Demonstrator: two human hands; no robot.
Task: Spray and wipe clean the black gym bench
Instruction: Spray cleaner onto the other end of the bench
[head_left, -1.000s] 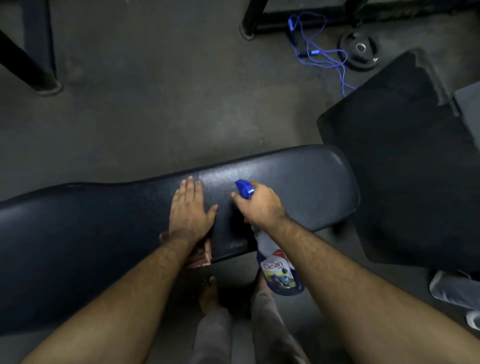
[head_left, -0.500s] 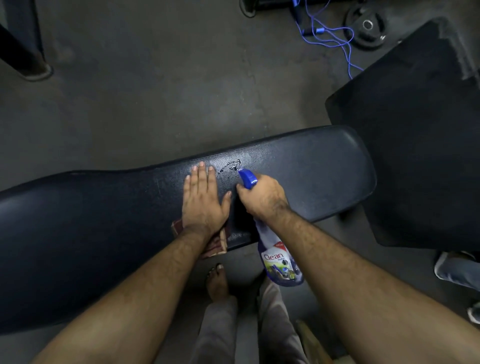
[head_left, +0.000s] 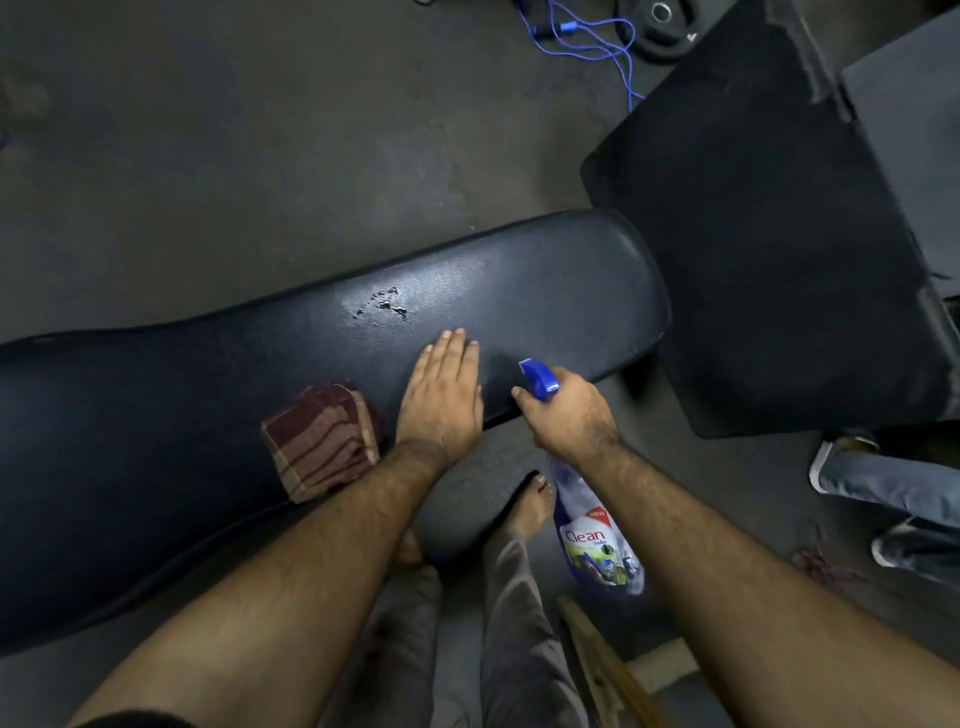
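A: Bench (head_left: 156, 415) runs across the floor; left hand (head_left: 441, 400) flat and open on its near edge, rag (head_left: 322, 447) just beside.
B: Right hand (head_left: 571, 415) grips the spray bottle (head_left: 592, 530), droplets (head_left: 384, 306) mid-pad.

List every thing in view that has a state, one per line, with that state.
gym bench: partly sprayed, wet droplets on top, not wiped.
spray bottle: in the right hand, nozzle toward the bench.
cloth: folded, lying on the bench, unheld.
left hand: flat, palm down on the bench, empty.
blue cord: loose on the floor.
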